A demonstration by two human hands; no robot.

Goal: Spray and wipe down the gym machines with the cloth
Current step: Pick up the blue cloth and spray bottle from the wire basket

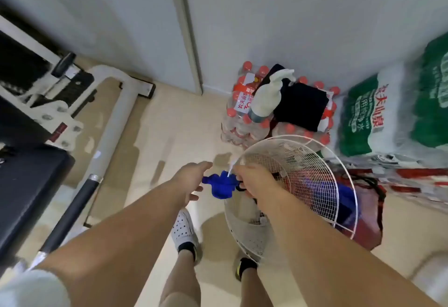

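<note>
Two bare arms reach out and down. The left hand and right hand both pinch a blue cloth, bunched between them, just beside the white fan. The fan hides part of the right hand. Beyond the fan, a white spray bottle lies on packed water bottles. The gym machine, far left of the fan, is blurry.
</note>
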